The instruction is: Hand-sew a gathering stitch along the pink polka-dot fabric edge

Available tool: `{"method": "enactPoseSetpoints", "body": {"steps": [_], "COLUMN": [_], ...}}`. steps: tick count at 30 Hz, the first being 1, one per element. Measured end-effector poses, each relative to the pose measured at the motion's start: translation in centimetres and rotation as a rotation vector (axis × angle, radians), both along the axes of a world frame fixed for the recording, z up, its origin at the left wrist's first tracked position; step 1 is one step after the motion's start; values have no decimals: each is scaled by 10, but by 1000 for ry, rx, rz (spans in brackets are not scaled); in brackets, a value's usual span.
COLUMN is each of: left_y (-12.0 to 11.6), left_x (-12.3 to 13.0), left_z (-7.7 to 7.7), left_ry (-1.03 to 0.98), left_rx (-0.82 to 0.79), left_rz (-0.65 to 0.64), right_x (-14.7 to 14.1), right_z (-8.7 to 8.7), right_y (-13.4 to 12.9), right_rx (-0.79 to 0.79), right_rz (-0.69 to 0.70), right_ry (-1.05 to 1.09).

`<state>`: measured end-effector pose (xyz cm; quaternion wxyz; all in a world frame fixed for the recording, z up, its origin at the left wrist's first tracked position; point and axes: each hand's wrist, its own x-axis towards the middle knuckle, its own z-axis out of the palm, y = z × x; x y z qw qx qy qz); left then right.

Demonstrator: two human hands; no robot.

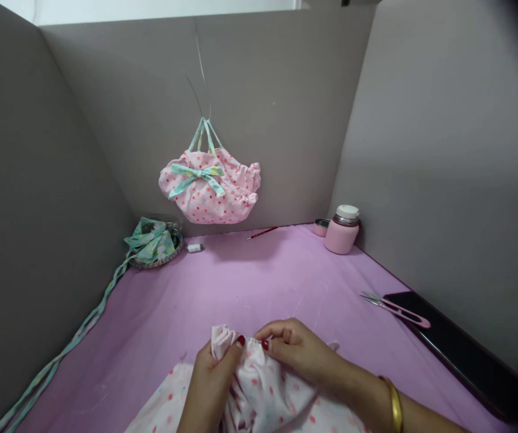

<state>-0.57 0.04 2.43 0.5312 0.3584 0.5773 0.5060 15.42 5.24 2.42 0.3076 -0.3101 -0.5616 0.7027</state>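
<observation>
Pink polka-dot fabric (281,391) lies bunched at the near edge of the table, with a gathered, stitched-looking upper edge between my hands. My left hand (216,373) is closed on the folds, its thumb pressing the gathers from the front. Just to the right, my right hand (299,352) pinches the same edge between thumb and forefinger. A thin pale thread (319,307) loops over the cloth beyond my right hand. Whether a needle sits in the right fingertips is too small to make out.
Thread snips (398,310) rest against a long black case (457,355) on the right. A pink jar (342,231) stands at the back. At back left sits a basket (160,260) with green cloth and trailing straps (92,319). A dotted bag (214,207) hangs ahead.
</observation>
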Motion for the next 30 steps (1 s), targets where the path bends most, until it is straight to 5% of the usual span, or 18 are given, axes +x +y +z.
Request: {"method": "enactPoseSetpoints", "body": {"steps": [16,30], "left_y": [-4,-1], "left_x": [2,3], "left_z": [1,4], "left_ry": [-247,-172], "left_rx": [-50,0], "left_rz": [-47,-77], "right_x": [4,4], "right_z": [-2,-4], "right_y": [3,3], "right_rx": [-93,-144], "right_rz": [85,77], "right_ry": [5,5]}}
